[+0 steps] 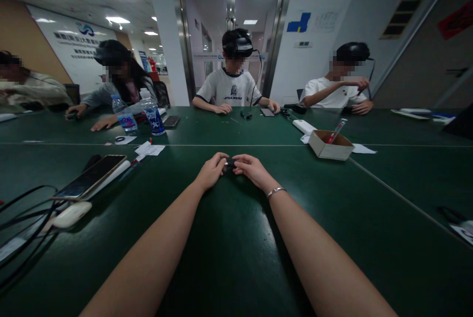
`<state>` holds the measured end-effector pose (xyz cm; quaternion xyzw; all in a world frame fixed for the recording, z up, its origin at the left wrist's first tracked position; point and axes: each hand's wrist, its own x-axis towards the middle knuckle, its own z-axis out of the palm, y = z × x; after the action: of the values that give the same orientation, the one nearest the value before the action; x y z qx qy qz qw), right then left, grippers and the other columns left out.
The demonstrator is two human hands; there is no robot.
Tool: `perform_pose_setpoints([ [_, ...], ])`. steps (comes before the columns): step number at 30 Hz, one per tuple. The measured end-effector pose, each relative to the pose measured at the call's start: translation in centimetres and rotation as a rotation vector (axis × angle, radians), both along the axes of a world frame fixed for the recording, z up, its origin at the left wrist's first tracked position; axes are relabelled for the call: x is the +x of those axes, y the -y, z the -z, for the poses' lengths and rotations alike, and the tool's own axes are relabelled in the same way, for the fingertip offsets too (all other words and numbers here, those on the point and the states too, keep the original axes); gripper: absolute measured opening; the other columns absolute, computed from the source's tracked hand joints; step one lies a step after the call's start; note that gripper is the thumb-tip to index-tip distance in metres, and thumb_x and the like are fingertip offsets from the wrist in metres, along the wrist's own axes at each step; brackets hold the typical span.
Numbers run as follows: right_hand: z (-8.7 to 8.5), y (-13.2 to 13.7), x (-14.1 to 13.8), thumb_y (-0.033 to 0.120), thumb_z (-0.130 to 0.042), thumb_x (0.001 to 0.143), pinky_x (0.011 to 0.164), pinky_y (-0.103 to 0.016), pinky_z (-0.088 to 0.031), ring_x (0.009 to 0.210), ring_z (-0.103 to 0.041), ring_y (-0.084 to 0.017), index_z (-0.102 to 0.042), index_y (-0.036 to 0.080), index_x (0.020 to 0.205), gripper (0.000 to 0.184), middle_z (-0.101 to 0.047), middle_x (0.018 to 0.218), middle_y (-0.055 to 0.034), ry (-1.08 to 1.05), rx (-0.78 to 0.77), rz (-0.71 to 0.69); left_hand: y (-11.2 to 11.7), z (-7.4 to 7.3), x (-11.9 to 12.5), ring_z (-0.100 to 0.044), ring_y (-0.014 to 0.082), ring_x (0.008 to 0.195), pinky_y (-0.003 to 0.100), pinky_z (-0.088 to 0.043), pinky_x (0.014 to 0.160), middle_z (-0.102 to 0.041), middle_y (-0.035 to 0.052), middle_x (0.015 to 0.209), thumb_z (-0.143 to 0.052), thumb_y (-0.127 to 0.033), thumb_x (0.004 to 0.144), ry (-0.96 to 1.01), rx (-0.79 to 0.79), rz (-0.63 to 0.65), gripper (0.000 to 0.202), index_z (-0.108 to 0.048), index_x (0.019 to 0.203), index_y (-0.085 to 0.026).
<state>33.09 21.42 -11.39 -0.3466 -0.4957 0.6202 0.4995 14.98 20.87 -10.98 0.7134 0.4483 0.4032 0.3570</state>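
Both my arms reach forward over the dark green table (236, 238). My left hand (212, 170) and my right hand (251, 168) meet at the middle, fingers curled. Between their fingertips they pinch a small dark object (229, 163), too small to name. A thin bracelet (276, 191) circles my right wrist. The hands rest on or just above the tabletop.
A phone (90, 176) on a white pad, a white mouse-like device (72, 214) and black cables (22, 218) lie left. A cardboard box (330, 145) with a pen stands right. Water bottles (153, 116), paper scraps (150, 149) and several seated people with headsets are across the table.
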Motion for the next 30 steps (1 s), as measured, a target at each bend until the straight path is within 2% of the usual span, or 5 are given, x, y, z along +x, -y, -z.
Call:
perform_pose_setpoints([
  [3, 0.04, -0.06, 0.01, 0.004, -0.067, 0.077, 0.058, -0.018, -0.054, 0.062, -0.064, -0.011, -0.066, 0.012, 0.093, 0.018, -0.066, 0.075, -0.0037, 0.006, -0.011, 0.002, -0.09, 0.1, 0.03, -0.054, 0.0111, 0.064, 0.025, -0.045, 0.063, -0.058, 0.0015, 0.087, -0.048, -0.032, 0.086, 0.006, 0.002, -0.001, 0.03, -0.054, 0.113, -0.02],
  [7, 0.08, -0.13, 0.08, 0.005, -0.068, 0.077, 0.059, -0.019, -0.054, 0.063, -0.064, -0.011, -0.066, 0.012, 0.094, 0.019, -0.066, 0.078, -0.0046, 0.012, -0.011, -0.006, -0.19, 0.2, 0.02, -0.053, 0.0118, 0.061, 0.025, -0.044, 0.062, -0.056, -0.0004, 0.075, -0.041, -0.035, 0.09, -0.012, 0.0, 0.0, 0.031, -0.055, 0.112, -0.019],
  [12, 0.12, -0.15, 0.13, 0.005, -0.067, 0.078, 0.059, -0.019, -0.054, 0.063, -0.064, -0.011, -0.066, 0.013, 0.095, 0.019, -0.066, 0.081, -0.0051, 0.005, -0.011, -0.008, -0.14, 0.12, -0.04, -0.053, 0.0102, 0.063, 0.025, -0.045, 0.063, -0.059, 0.0019, 0.092, -0.046, -0.032, 0.087, -0.019, 0.002, -0.003, 0.029, -0.056, 0.113, -0.021],
  [27, -0.3, 0.18, 0.0, 0.002, -0.062, 0.08, 0.058, -0.017, -0.053, 0.062, -0.064, -0.01, -0.065, 0.013, 0.094, 0.017, -0.065, 0.076, -0.0035, 0.022, -0.028, 0.001, -0.23, 0.24, -0.08, -0.055, 0.0114, 0.066, 0.025, -0.045, 0.064, -0.06, 0.0026, 0.092, -0.047, -0.025, 0.084, -0.02, 0.026, -0.004, 0.028, -0.058, 0.109, -0.02],
  [30, -0.36, 0.22, -0.03, 0.003, -0.063, 0.08, 0.058, -0.017, -0.053, 0.062, -0.064, -0.01, -0.065, 0.013, 0.093, 0.017, -0.065, 0.077, -0.0034, 0.016, -0.026, 0.003, -0.22, 0.21, -0.08, -0.055, 0.0123, 0.066, 0.025, -0.045, 0.064, -0.059, 0.0015, 0.083, -0.044, -0.028, 0.087, -0.025, 0.015, 0.001, 0.028, -0.057, 0.109, -0.02],
])
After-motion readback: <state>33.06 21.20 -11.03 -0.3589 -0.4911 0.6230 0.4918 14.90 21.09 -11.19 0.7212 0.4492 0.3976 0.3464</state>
